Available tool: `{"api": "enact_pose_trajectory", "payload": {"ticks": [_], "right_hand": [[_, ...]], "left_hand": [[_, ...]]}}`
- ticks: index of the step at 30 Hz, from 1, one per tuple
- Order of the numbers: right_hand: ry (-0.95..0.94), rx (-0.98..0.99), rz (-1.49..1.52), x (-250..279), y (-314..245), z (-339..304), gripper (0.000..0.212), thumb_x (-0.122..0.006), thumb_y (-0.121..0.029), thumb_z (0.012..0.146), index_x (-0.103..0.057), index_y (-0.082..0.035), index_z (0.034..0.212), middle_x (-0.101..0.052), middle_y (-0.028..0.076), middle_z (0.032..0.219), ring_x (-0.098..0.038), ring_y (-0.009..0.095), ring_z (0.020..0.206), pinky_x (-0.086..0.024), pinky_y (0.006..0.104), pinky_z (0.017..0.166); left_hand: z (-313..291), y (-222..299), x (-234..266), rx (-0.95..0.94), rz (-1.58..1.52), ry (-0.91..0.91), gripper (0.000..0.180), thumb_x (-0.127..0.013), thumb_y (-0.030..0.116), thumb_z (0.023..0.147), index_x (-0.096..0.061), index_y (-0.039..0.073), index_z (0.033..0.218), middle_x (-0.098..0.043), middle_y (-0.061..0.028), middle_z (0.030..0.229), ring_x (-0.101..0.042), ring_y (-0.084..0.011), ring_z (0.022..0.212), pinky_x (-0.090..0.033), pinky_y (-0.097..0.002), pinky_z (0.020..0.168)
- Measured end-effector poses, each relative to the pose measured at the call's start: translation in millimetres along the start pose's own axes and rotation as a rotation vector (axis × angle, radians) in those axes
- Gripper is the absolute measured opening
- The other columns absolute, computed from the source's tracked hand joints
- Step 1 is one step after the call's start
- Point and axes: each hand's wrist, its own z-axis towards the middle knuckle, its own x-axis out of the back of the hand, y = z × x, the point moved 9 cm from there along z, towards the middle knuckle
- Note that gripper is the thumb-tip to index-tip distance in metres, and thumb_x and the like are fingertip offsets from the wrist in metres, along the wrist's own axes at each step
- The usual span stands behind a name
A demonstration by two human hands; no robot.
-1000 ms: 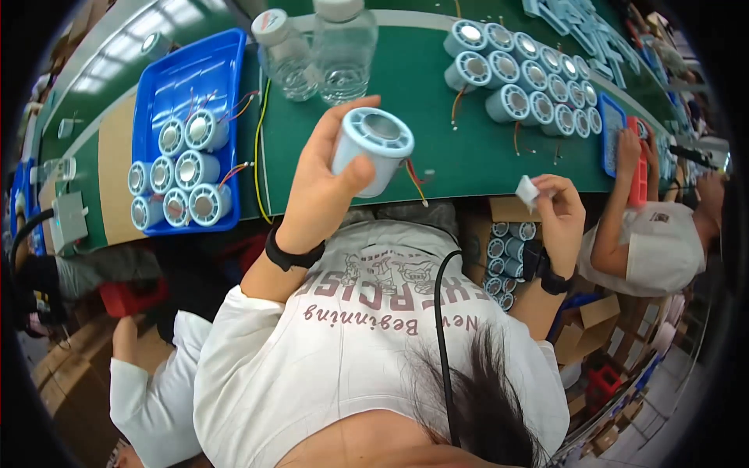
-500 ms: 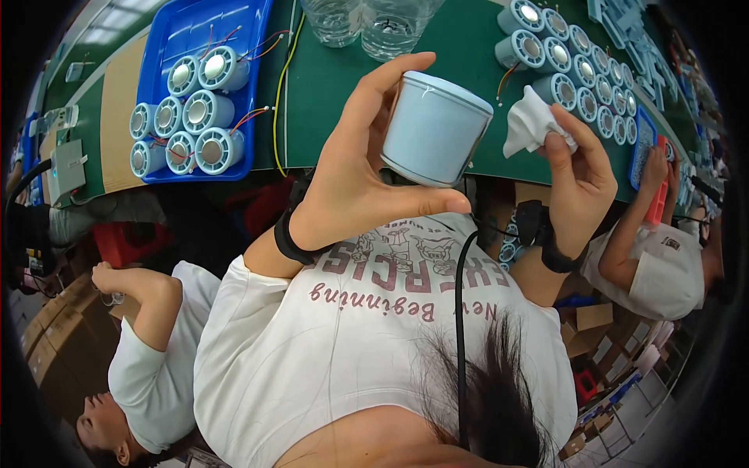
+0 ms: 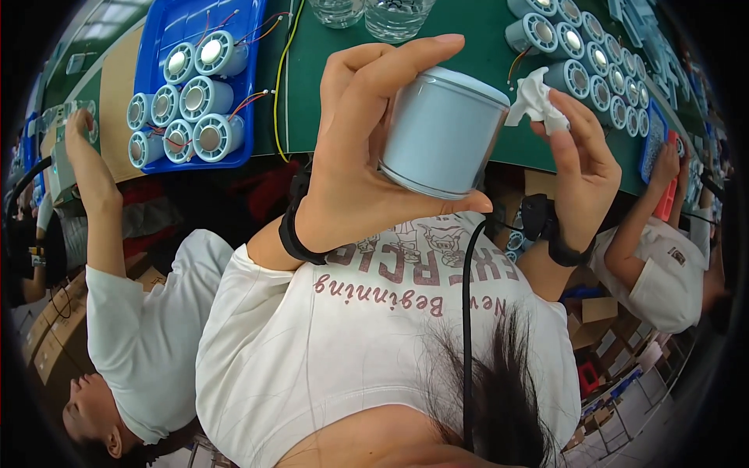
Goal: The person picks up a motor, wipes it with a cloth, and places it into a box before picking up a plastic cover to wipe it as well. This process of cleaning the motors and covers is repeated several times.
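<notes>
My left hand (image 3: 363, 148) grips a light-blue cylindrical housing (image 3: 446, 132) by its two ends, thumb below and fingers above. The housing is tilted, its smooth side facing up toward me. To its right, my right hand (image 3: 583, 156) pinches a crumpled white cloth (image 3: 538, 101) between thumb and fingers. The cloth's loose edge comes close to the housing's upper right rim; whether they touch I cannot tell. Black bands circle both my wrists.
A blue tray (image 3: 257, 140) of light-blue motor units (image 3: 206, 97) with thin wires lies at the left. Several more units (image 3: 577, 78) stand in rows at the right. Clear plastic cups (image 3: 398, 17) are at the back. Co-workers sit on either side; one reaches toward a grey box (image 3: 66, 168).
The housing has moved slightly right and up in my left hand, nearer the cloth. My right hand has shifted a little. The left co-worker's arm has stretched forward to the table.
</notes>
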Motion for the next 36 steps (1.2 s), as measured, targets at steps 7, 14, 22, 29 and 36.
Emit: {"api": "enact_pose_trajectory", "payload": {"ticks": [7,14,22,29,36], "right_hand": [[-0.142,0.430,0.029,-28.6,-58.6,-23.1,0.029,-0.077,0.000,0.073,-0.070,0.002,0.101,-0.062,0.013,0.107,-0.065,0.024,0.090,-0.053,0.0280,0.077],[-0.233,0.654,-0.550,-58.8,-78.7,-9.1,0.024,-0.073,0.005,0.075,-0.069,0.003,0.099,-0.061,0.015,0.104,-0.064,0.026,0.083,-0.052,0.0274,0.070],[0.108,0.250,-0.166,-4.0,-8.8,22.1,0.017,-0.071,0.004,0.082,-0.069,0.004,0.099,-0.065,0.008,0.103,-0.062,0.012,0.083,-0.051,0.0231,0.070],[0.110,0.194,-0.064,0.7,-1.4,18.6,0.016,-0.070,0.002,0.084,-0.069,0.003,0.100,-0.067,0.009,0.103,-0.061,0.009,0.082,-0.049,0.0204,0.068],[0.156,0.099,-0.155,2.0,-1.7,12.2,0.017,-0.070,0.004,0.083,-0.069,0.003,0.100,-0.066,0.007,0.095,-0.059,0.008,0.077,-0.046,0.0186,0.067]], "left_hand": [[4.2,-0.8,-7.7,0.052,0.076,-0.114,0.107,-0.095,0.021,0.053,-0.036,-0.001,0.139,-0.044,-0.0113,0.131,-0.053,-0.0190,0.112,-0.044,-0.0312,0.095],[-4.9,-11.0,-24.7,0.217,-0.111,-0.160,0.097,-0.090,0.019,0.054,-0.042,0.003,0.137,-0.049,-0.0102,0.124,-0.047,-0.0242,0.107,-0.041,-0.0319,0.092],[-4.5,1.1,-30.6,0.132,-0.020,-0.269,0.108,-0.094,0.021,0.055,-0.032,-0.003,0.140,-0.044,-0.0123,0.129,-0.053,-0.0186,0.109,-0.043,-0.0308,0.094],[-7.8,-15.2,-25.6,0.255,-0.067,-0.216,0.110,-0.095,0.022,0.053,-0.032,-0.003,0.140,-0.047,-0.0121,0.126,-0.054,-0.0185,0.110,-0.045,-0.0300,0.093],[-7.5,-13.6,-23.3,0.223,-0.155,-0.178,0.111,-0.096,0.024,0.051,-0.034,-0.002,0.139,-0.049,-0.0116,0.124,-0.053,-0.0188,0.110,-0.045,-0.0310,0.093]]}}
